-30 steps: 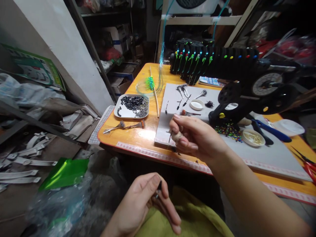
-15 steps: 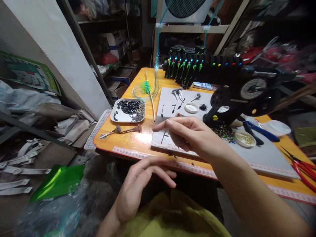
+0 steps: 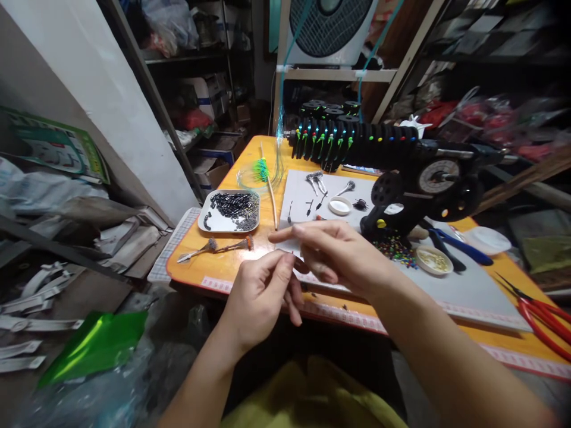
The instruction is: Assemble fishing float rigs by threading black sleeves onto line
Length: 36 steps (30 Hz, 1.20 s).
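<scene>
My left hand (image 3: 263, 294) is closed in a pinch, thumb against forefinger, over the near edge of the table. Whatever sits between those fingertips is too small to make out. Just right of it, my right hand (image 3: 341, 255) has its forefinger reaching left, the thumb pressed along it and the other fingers curled; any held thing is hidden. Both hands nearly touch above a grey board (image 3: 473, 303). On the board beyond them lie small dark pieces with thin stems (image 3: 309, 207), silvery tufted bundles (image 3: 316, 180) and a small white dish (image 3: 339, 205).
A white tray (image 3: 206, 221) of black and grey small parts stands left, near two tufted sticks (image 3: 232, 244). Right are a black geared machine (image 3: 392, 184), multicoloured beads (image 3: 397, 252), a dish of golden bits (image 3: 433, 261), blue-handled pliers (image 3: 464, 246) and red-handled scissors (image 3: 539, 321).
My left hand has risen toward my right hand, and its loosely spread fingers have closed into a pinch. My right hand keeps much the same pose. The camera view has tipped slightly upward.
</scene>
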Each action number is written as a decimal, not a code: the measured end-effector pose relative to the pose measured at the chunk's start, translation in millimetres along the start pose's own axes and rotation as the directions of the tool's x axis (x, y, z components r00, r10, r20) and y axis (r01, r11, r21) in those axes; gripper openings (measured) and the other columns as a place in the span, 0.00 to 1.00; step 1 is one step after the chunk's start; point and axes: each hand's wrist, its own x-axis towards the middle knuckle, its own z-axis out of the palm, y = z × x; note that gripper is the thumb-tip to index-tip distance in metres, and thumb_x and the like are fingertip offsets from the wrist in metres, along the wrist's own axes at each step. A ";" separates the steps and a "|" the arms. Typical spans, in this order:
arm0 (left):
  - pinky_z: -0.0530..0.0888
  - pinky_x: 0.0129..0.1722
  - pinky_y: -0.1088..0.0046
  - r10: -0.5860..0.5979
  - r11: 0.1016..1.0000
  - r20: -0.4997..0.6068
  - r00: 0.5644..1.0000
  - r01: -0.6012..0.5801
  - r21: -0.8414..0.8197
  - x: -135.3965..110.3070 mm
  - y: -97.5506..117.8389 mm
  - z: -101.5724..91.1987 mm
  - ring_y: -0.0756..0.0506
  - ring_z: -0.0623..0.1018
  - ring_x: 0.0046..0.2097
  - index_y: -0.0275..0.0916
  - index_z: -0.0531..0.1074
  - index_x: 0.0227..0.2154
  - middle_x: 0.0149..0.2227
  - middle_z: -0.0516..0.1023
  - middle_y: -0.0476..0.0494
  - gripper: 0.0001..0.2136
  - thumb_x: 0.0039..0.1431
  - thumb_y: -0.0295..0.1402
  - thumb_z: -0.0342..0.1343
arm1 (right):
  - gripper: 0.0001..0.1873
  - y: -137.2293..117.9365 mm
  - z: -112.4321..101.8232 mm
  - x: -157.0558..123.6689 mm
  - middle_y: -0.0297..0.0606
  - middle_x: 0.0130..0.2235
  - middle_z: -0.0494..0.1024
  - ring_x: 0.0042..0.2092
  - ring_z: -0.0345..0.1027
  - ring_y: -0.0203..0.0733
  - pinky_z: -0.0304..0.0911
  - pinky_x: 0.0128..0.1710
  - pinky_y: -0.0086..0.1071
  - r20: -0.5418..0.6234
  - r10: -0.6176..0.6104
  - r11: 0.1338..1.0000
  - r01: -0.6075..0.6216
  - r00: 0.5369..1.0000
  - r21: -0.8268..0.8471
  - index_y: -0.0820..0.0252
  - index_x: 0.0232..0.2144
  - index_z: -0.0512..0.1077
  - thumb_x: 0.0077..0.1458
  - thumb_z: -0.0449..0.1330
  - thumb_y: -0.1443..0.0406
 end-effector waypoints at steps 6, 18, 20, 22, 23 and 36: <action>0.69 0.12 0.79 -0.035 0.960 0.049 0.998 0.047 -0.276 -7.0 -15.6 4.6 0.50 0.75 0.14 0.35 0.75 0.27 0.18 0.79 0.48 0.19 0.63 0.47 0.58 | 0.23 10.7 10.3 8.3 0.25 0.16 0.69 0.10 0.55 0.27 0.53 0.09 0.19 0.043 0.050 0.952 -0.061 0.998 0.300 0.57 0.20 0.57 0.59 0.58 0.52; 0.69 0.12 0.86 -0.149 0.753 0.112 0.983 0.186 -0.632 -45.5 -36.2 14.9 0.51 0.78 0.15 0.34 0.79 0.29 0.21 0.84 0.45 0.16 0.66 0.41 0.57 | 0.24 12.6 16.6 13.7 0.26 0.12 0.68 0.07 0.52 0.25 0.47 0.06 0.16 -0.050 0.042 0.904 -0.017 0.998 0.427 0.58 0.16 0.58 0.60 0.56 0.57; 0.69 0.11 0.87 -0.163 0.709 0.130 0.978 0.208 -0.674 -53.3 -42.9 15.8 0.51 0.79 0.15 0.34 0.79 0.29 0.21 0.84 0.45 0.16 0.68 0.40 0.55 | 0.23 13.4 14.7 14.1 0.25 0.12 0.68 0.07 0.51 0.25 0.47 0.06 0.16 -0.065 0.046 0.906 -0.014 0.997 0.423 0.58 0.16 0.58 0.59 0.58 0.57; 0.70 0.11 0.87 -0.172 0.675 0.147 0.974 0.225 -0.702 -60.1 -47.7 16.1 0.50 0.81 0.17 0.34 0.79 0.29 0.20 0.84 0.45 0.17 0.69 0.39 0.53 | 0.23 14.2 12.9 14.3 0.25 0.12 0.68 0.07 0.51 0.25 0.46 0.06 0.16 -0.072 0.047 0.909 -0.012 0.996 0.418 0.58 0.16 0.57 0.58 0.59 0.57; 0.70 0.11 0.87 -0.176 0.663 0.153 0.973 0.232 -0.712 -63.0 -49.1 16.1 0.50 0.81 0.18 0.34 0.79 0.30 0.20 0.83 0.45 0.17 0.69 0.39 0.52 | 0.23 14.5 12.2 14.3 0.25 0.12 0.68 0.07 0.51 0.25 0.46 0.06 0.16 -0.071 0.047 0.911 -0.014 0.996 0.413 0.58 0.16 0.58 0.57 0.60 0.57; 0.74 0.17 0.87 -0.109 0.527 0.219 0.970 0.244 -0.814 -80.8 -60.3 17.1 0.47 0.86 0.26 0.33 0.78 0.34 0.24 0.85 0.41 0.21 0.74 0.37 0.42 | 0.24 15.6 7.9 10.4 0.25 0.13 0.68 0.08 0.50 0.24 0.45 0.08 0.17 -0.099 0.040 0.937 -0.003 0.994 0.350 0.58 0.18 0.58 0.54 0.65 0.55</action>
